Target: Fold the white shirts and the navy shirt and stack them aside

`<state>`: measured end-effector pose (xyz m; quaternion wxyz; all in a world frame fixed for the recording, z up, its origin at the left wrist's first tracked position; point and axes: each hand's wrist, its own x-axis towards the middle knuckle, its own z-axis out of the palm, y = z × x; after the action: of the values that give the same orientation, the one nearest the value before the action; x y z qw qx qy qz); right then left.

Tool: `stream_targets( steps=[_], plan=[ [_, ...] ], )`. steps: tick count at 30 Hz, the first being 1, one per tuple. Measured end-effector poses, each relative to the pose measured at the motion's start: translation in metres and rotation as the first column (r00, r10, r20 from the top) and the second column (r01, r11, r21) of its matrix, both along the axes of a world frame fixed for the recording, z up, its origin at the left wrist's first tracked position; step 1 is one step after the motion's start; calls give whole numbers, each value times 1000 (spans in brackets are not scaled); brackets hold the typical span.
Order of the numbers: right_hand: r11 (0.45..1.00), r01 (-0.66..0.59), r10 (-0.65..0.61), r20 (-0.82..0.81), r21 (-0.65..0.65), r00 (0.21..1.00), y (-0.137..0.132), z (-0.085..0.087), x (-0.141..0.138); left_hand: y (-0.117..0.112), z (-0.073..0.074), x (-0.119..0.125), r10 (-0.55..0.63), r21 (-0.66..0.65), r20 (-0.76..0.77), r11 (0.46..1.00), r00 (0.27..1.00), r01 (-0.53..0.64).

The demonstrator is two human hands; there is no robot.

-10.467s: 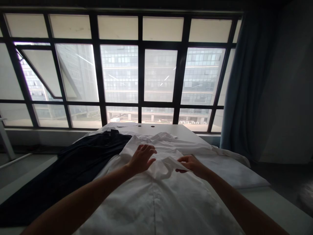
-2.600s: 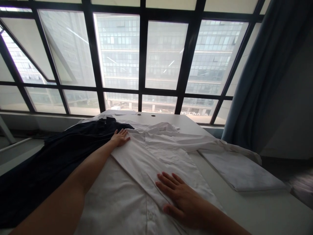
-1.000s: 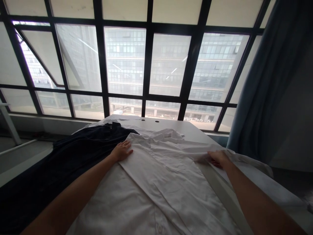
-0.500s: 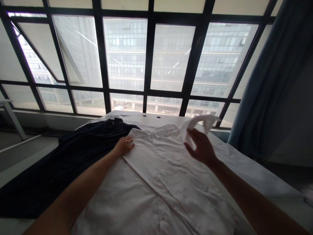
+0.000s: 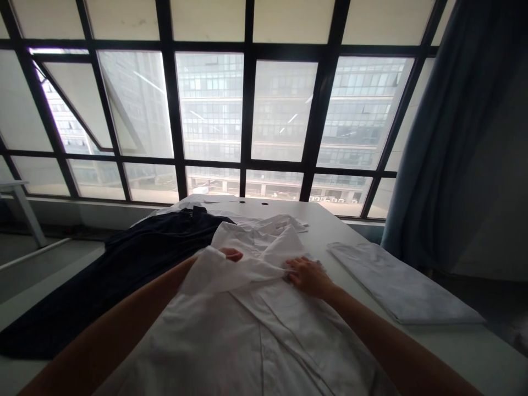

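Note:
A white button shirt (image 5: 256, 335) lies spread on a white table (image 5: 462, 352) in front of me. Its right sleeve (image 5: 231, 269) is folded across the chest and drapes over my left wrist. My left hand (image 5: 231, 254) is mostly hidden under that sleeve, with only fingertips showing at the shirt's left shoulder. My right hand (image 5: 307, 275) rests on the shirt's right side, its fingers on the sleeve fabric near the fold.
A dark garment (image 5: 124, 269) lies along the left of the table. A folded white cloth (image 5: 396, 286) sits at the right. Large black-framed windows (image 5: 247, 110) stand behind the table, and a blue curtain (image 5: 449, 137) hangs at the right.
My right hand picked up the right sleeve from the table, lifted it, and laid it across the shirt's chest over my left hand. The left hand stayed at the shoulder.

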<state>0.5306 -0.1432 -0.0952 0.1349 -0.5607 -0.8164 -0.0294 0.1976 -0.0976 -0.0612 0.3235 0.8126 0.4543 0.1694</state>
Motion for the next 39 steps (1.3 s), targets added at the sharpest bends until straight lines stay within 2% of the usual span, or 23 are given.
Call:
stream_targets(
  steps=[2,3,7,9,12,15,16,18,20,23,25,26,28,30,32,35,37,39],
  plan=[
    [999,22,-24,45,32,999,2,0,-1,-18,11,3,-175,-108,-50,980,983,169],
    [999,33,-36,63,40,997,2,0,-1,-28,14,4,-238,-121,-72,966,968,229],
    [998,57,-59,104,26,993,0,5,0,-67,13,0,-283,-37,-82,959,956,281],
    [998,63,-65,120,20,991,-1,9,2,-82,8,-3,-217,-8,-91,976,972,217],
    [995,92,-95,117,29,989,-4,9,5,-94,-4,-11,-21,97,-157,995,987,37],
    [986,147,-151,37,79,988,-9,2,7,-98,-17,-24,182,234,-211,963,961,-131],
    [981,165,-167,11,100,986,-10,-1,7,-99,-20,-28,225,243,-218,955,950,-171],
    [971,191,-190,-18,141,982,-13,-7,7,-99,-24,-34,254,174,-220,960,942,-218],
    [961,212,-209,-34,176,977,-15,-11,6,-99,-26,-37,243,26,-167,970,956,-242],
    [942,259,-248,-79,213,966,-16,-14,5,-100,-21,-36,238,-305,135,934,962,-188],
    [926,291,-269,-121,241,956,-17,-13,4,-102,-13,-37,292,-492,377,867,879,-77],
    [917,306,-277,-142,257,950,-17,-13,4,-104,-7,-38,327,-541,465,841,823,-28],
    [896,333,-288,-186,292,939,-18,-13,3,-108,7,-45,363,-561,567,827,739,24],
    [884,339,-282,-211,322,936,-17,-13,3,-112,21,-56,327,-541,588,839,740,60],
    [895,290,-238,-189,338,953,-16,-15,3,-115,31,-68,233,-533,525,840,819,102],
    [936,164,-138,-104,311,985,-12,-19,4,-116,31,-76,17,-570,255,810,967,136],
    [957,100,-85,-65,272,994,-10,-20,6,-115,23,-73,-88,-552,59,827,994,106],
    [968,53,-42,-51,245,998,-9,-22,8,-114,12,-66,-69,-473,-43,880,997,40]
  ],
)
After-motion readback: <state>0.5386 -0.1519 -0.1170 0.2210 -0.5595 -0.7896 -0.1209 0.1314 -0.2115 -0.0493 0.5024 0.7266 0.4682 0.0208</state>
